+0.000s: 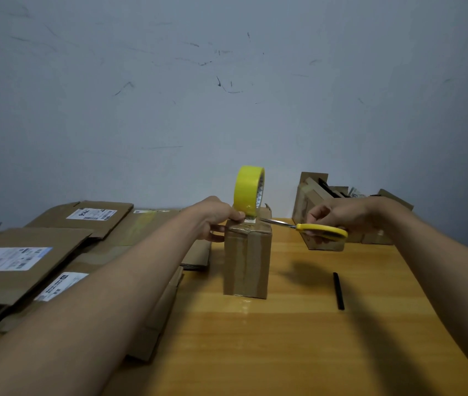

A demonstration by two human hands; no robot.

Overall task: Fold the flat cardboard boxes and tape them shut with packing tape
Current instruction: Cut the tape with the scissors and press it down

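Note:
A small folded cardboard box (246, 261) stands upright on the wooden table (298, 338), with tape running down its front. A yellow roll of packing tape (248, 190) stands on edge on top of the box. My left hand (215, 221) pinches the roll's lower edge and presses on the box top. My right hand (338, 215) holds yellow-handled scissors (313, 228); their blades point left and reach the tape strip between roll and box.
Several flat cardboard boxes (27, 261) with shipping labels lie stacked at the left. Folded boxes (324, 212) stand at the back right against the wall. A black stick (338, 290) lies on the table right of the box.

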